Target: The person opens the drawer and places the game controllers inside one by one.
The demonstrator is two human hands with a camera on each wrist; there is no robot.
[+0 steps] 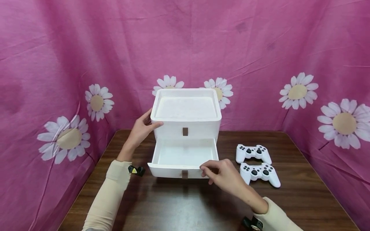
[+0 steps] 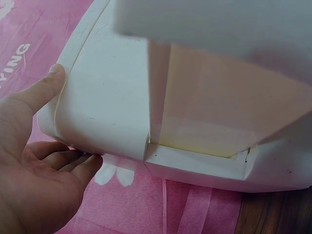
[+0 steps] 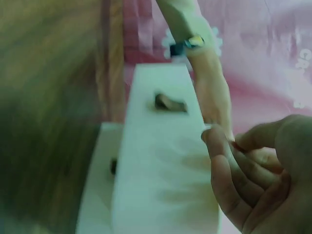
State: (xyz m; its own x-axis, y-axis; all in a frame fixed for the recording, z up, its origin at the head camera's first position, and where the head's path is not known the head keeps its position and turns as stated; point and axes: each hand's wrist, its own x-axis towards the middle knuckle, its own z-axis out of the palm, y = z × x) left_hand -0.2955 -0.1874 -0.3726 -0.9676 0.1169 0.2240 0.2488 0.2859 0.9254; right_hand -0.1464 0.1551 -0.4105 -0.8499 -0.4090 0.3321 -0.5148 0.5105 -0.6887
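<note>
A white two-drawer unit [image 1: 188, 127] stands on the table, its lower drawer [image 1: 185, 153] pulled out and bare inside. My left hand [image 1: 141, 130] holds the unit's upper left corner, thumb on the front and fingers along the side. The left wrist view shows this thumb [image 2: 48, 90] at one edge, the bent fingers round the other. At the right end of the lower drawer's front, my right hand [image 1: 224, 175] hovers with fingers loosely curled and fingertips right at the rim. Nothing shows between its thumb and fingers [image 3: 226, 183] in the blurred right wrist view.
Two white game controllers [image 1: 254, 153] lie one before the other on the brown wooden table [image 1: 297, 205], right of the unit. Each drawer front has a brown pull tab [image 1: 185, 131]. A pink cloth [image 1: 190, 41] with white daisies hangs behind and along both sides.
</note>
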